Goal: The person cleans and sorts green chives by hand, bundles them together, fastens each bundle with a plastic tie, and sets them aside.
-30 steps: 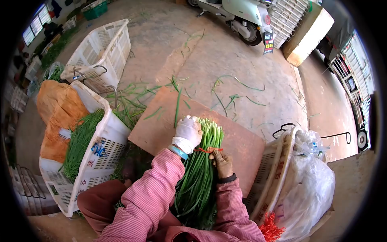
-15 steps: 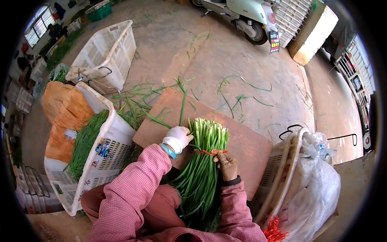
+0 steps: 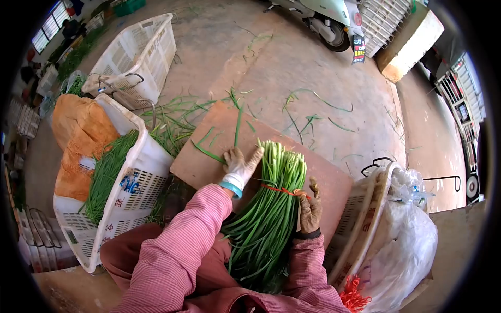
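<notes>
A thick bundle of garlic chives (image 3: 269, 208) lies on a reddish-brown board (image 3: 214, 125), pale cut ends pointing away from me and dark leaves hanging toward my lap. A red tie (image 3: 282, 190) circles it below the pale ends. My left hand (image 3: 241, 166), in a pale glove, is open at the left of the cut ends, with its thumb close to the stems. Beside the tie on the right, my right hand (image 3: 310, 208) wears a soiled brown glove. Its fingers are raised and apart, and its thumb side is close to the tie.
On the left stands a white crate (image 3: 141, 172) with loose chives and an orange cloth (image 3: 83, 141). Another white crate (image 3: 151, 52) is behind it. To the right, a crate (image 3: 373, 214) carries plastic bags (image 3: 407, 240) and red ties (image 3: 356, 295). A scooter (image 3: 334, 26) stands farther back.
My left hand has spread its fingers beside the cut ends. My right hand has loosened from the tie and moved slightly right. The bundle sits a little farther right and higher in view.
</notes>
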Tool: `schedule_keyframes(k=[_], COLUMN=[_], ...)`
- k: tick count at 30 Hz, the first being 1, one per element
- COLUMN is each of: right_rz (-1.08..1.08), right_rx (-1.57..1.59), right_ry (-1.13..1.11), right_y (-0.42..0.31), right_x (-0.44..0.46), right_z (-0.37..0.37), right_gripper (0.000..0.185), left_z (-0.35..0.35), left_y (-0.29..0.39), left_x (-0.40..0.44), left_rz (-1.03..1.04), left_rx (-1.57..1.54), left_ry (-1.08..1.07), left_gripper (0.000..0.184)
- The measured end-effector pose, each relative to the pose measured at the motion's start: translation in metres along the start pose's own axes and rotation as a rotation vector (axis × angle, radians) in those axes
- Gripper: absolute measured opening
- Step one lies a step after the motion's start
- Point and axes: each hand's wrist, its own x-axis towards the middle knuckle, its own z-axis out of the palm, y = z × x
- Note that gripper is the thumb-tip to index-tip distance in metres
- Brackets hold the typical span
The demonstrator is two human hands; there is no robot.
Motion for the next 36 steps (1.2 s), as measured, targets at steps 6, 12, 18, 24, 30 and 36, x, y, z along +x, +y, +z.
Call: schedule_keyframes(k=[6,12,18,24,30,36], right_rz=[0.584,0.457,0.410,0.576,0.025,0.308], right_rx=[0.507,0.283,-0.375,-0.989,-1.694,-1.473], right_ry=[0.053,0.024,-0.572,-0.874,-1.543,-1.432], right_y=[0.013,-0.004,-0.161,-0.236,-0.053,-0.116], right_x=[-0.007,0.013,0.081,0.135,0.139,0.145], right_z=[-0.013,-0.005,-0.026,0.038,0.094,0.105], right_gripper=[0.026,0.023,0.022,0.023,0.024,0.028], left_z=[0.063,0.070,0.040,0.016,0.035,0.055], left_y=[0.010,-0.008,0.060,0.088,0.039,0.051], left_x=[-0.066,-0.074,-0.166,-0.206,-0.193,-0.200], left_rz=[0.225,-0.157,-0.355,-0.158,-0.427,-0.202], left_rx=[-0.315,-1.195,-1.792,-2.150,-2.261,-2.627], left_ry=[-0.208,-0.445,-0.928,-1.039,-1.243,-1.380], left_gripper=[0.114,0.049,0.048,0.057,0.056,0.054])
